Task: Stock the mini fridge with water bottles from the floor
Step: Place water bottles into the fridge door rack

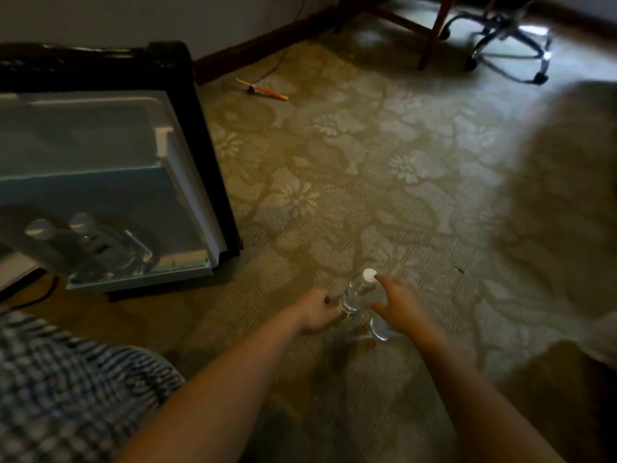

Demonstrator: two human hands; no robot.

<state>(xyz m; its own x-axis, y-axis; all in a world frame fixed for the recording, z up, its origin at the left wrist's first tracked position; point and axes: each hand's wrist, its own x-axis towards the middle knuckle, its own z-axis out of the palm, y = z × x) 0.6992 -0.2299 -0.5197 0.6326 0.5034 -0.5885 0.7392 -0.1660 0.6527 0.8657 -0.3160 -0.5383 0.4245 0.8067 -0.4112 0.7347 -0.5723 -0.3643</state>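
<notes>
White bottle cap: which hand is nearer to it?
Right. The right hand has a fingertip beside the white cap; the left hand is lower, at the base of the bottle.

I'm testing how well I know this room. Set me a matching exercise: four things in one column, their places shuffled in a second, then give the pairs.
Things
1. white-capped bottle
2. two grey-capped bottles
3. yellow pencil
4. office chair

Places
A. on the carpet near the skirting board
B. inside the mini fridge
C. far right, beside a wooden table leg
D. between the left hand and right hand

Pairs: 1-D, 2-B, 3-A, 4-C
</notes>
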